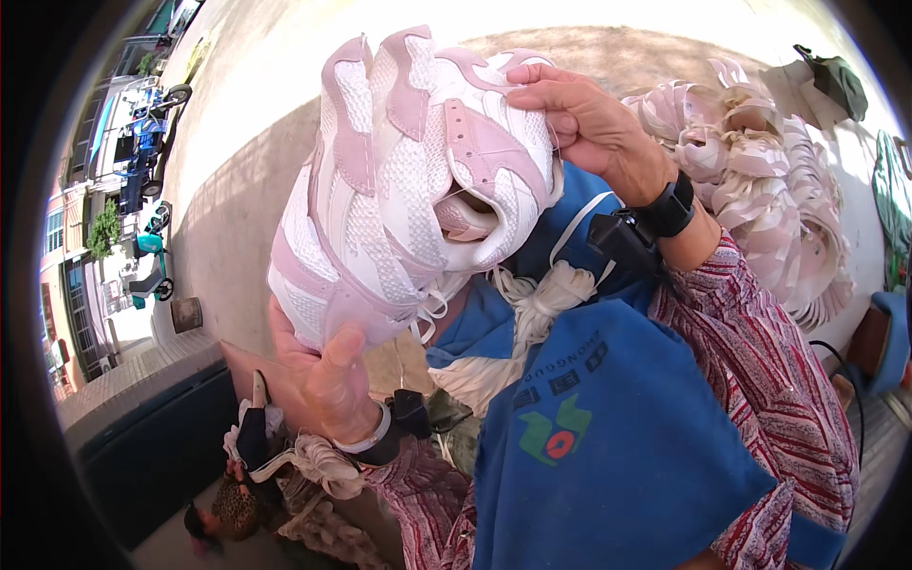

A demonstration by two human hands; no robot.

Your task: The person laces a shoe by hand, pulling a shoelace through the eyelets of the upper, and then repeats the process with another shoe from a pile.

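Observation:
A bunch of pink and white shoe uppers (404,190), nested against one another, is held up in front of me. My left hand (328,385) grips the bunch at its lower left end, thumb in front and the fingers hidden behind. At the upper right, my right hand (579,109) pinches the edge of the nearest upper between thumb and fingers. That upper has a row of eyelet holes and an open collar facing me. Thin white string hangs from the lower edge of the bunch. Below it, a bundle of white laces (551,299) lies on my blue apron (617,418).
A large heap of similar uppers (750,180) sits to my right. More white cords (323,465) hang at lower left beside a dark low wall (161,446). A person (237,508) is at the bottom left. Parked vehicles (142,142) stand far left; a blue stool (888,342) is far right.

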